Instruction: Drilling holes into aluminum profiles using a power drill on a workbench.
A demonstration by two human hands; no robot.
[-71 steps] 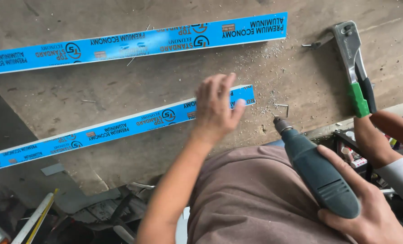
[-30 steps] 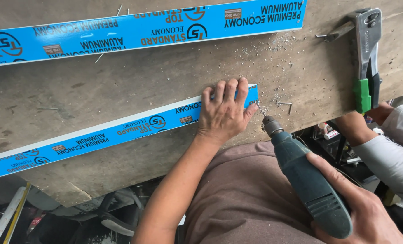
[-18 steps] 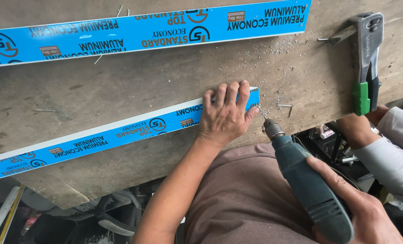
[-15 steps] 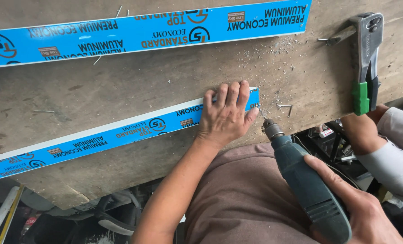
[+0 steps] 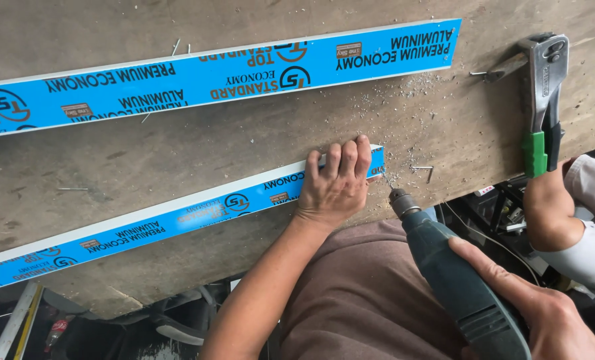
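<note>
The left hand (image 5: 337,190) lies flat, fingers together, pressing down the right end of the nearer blue-filmed aluminium strip (image 5: 177,220) on the wooden tabletop (image 5: 244,140). The right hand (image 5: 544,313), at five o'clock from it, has its fingers clamped on a green power drill (image 5: 454,280), whose bit touches the strip's end. Drilling looks just begun here. Metal shavings (image 5: 417,87) beside the farther strip (image 5: 231,73), at twelve o'clock, suggest that one is drilled. A hand riveter (image 5: 541,100) lies untouched at two o'clock.
</note>
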